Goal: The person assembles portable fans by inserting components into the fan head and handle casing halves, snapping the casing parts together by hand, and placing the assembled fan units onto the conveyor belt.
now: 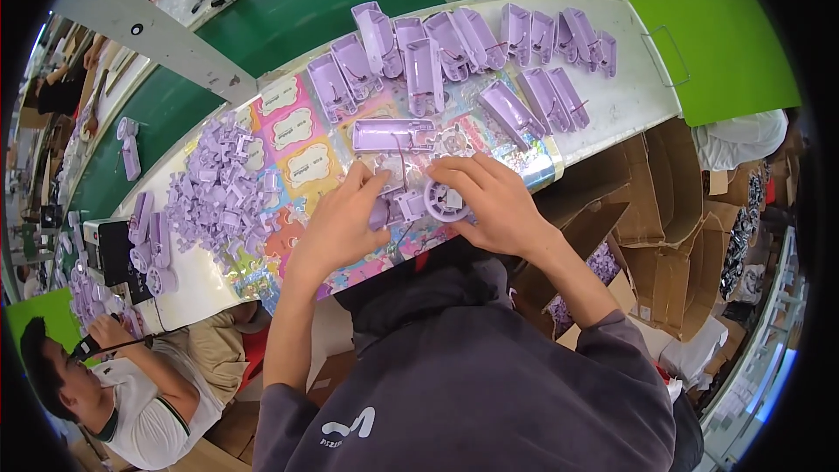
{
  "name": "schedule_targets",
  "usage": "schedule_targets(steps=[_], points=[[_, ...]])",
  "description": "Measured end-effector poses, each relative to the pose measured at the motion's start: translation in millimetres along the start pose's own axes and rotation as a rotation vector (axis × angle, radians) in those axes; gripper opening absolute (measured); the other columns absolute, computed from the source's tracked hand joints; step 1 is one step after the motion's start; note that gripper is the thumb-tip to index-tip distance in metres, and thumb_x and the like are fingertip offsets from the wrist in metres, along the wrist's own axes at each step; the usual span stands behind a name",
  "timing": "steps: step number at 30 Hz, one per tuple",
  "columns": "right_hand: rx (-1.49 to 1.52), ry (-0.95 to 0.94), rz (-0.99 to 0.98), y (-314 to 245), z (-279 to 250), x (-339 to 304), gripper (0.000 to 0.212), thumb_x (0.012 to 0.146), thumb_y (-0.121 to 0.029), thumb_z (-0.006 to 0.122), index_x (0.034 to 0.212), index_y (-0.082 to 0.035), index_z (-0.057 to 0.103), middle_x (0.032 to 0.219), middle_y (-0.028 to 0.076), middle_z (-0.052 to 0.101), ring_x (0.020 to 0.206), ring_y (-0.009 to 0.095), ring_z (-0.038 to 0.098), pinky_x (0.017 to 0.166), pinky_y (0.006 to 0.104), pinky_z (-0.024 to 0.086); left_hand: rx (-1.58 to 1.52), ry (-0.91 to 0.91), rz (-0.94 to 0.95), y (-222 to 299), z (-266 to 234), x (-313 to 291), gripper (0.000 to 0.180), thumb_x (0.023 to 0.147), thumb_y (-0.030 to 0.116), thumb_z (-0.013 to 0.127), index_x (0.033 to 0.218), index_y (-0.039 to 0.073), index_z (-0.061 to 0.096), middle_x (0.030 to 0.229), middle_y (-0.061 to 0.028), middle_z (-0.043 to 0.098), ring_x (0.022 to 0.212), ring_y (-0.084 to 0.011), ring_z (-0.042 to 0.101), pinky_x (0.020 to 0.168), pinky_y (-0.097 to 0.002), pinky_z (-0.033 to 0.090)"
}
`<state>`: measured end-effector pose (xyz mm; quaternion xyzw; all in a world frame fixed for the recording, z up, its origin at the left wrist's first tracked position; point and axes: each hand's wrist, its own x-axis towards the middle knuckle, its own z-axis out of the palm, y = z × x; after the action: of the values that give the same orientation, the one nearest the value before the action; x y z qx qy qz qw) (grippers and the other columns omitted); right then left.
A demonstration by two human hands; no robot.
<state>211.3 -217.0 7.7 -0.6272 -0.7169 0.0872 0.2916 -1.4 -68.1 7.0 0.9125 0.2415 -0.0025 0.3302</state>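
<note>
Close to my body, both hands are on a light purple plastic part with a round ring-shaped housing point(433, 211) at its right end. My right hand point(500, 207) is closed round the ring, thumb below and fingers on top. My left hand point(339, 220) pinches the part's rounded left end, its fingertips partly hiding it. Between them a narrow purple joint shows. Just beyond my fingers lies a purple handle shell point(384, 135), hollow side up, with a thin dark red wire running from it toward my hands.
Several purple half-shells point(426, 79) with wires stand in rows at the back. A heap of small purple pieces point(218, 183) lies left. Beyond runs a green conveyor belt point(306, 9). Cardboard boxes point(673, 210) stand right, below the table edge. A co-worker point(131, 402) sits lower left.
</note>
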Motion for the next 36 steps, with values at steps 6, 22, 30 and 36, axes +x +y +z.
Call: schedule_targets(steps=[6, 22, 30, 36], points=[[-0.029, -0.018, -0.032, -3, -1, 3, 0.077, 0.059, -0.009, 0.083, 0.133, -0.008, 0.060, 0.127, 0.011, 0.062, 0.093, 0.031, 0.061, 0.083, 0.0413, 0.052, -0.139, -0.002, 0.077, -5, 0, 2, 0.062, 0.068, 0.010, 0.078, 0.126, -0.003, 0.062, 0.115, -0.0203, 0.059, 0.107, -0.0420, 0.061, 0.091, -0.0472, 0.051], [-0.193, 0.067, -0.123, -18, -11, 19, 0.084, 0.056, -0.005, 0.079, 0.138, -0.010, 0.060, 0.128, 0.010, 0.063, 0.090, 0.029, 0.062, 0.075, 0.0398, 0.054, -0.346, 0.076, -0.002, 4, -7, 1, 0.043, 0.087, 0.018, 0.078, 0.122, -0.005, 0.067, 0.107, -0.0211, 0.071, 0.097, -0.0375, 0.068, 0.087, -0.0409, 0.052], [-0.134, 0.163, -0.168, -9, -12, 35, 0.080, 0.061, -0.003, 0.080, 0.138, -0.010, 0.060, 0.129, 0.011, 0.064, 0.093, 0.031, 0.063, 0.077, 0.0399, 0.055, -0.662, 0.153, -0.081, -5, -12, 5, 0.046, 0.086, 0.019, 0.082, 0.122, -0.007, 0.068, 0.108, -0.0152, 0.075, 0.094, -0.0160, 0.068, 0.086, -0.0319, 0.053], [0.224, 0.405, 0.234, 19, 24, 10, 0.060, 0.082, -0.005, 0.079, 0.137, -0.004, 0.054, 0.110, 0.013, 0.065, 0.071, 0.022, 0.063, 0.062, 0.0331, 0.052, -0.756, 0.487, -0.161, -38, -54, 56, 0.031, 0.092, 0.021, 0.076, 0.111, -0.004, 0.073, 0.092, -0.0022, 0.072, 0.081, -0.0077, 0.061, 0.074, -0.0263, 0.049]])
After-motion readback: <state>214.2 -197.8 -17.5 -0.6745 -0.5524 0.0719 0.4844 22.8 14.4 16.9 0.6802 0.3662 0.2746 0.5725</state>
